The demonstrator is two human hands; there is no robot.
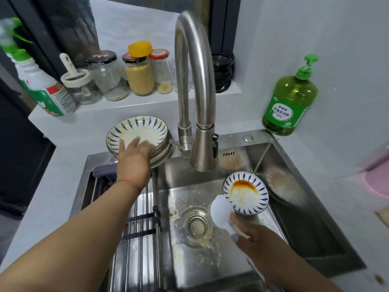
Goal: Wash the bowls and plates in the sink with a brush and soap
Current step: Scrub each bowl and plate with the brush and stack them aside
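My left grip (134,153), fingers spread, rests on the top plate (137,133) of the stack at the sink's (299,218) back-left corner. My right grip (250,234) clasps the white brush (221,213) and the sauce-stained bowl (245,192) above the basin.

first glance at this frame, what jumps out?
The tall steel faucet arching over the middle of the sink. Right hand holds a white brush and a sauce-stained bowl over the basin; left hand rests on a stack of striped plates at the sink's back-left corner. Green soap bottle stands back right.
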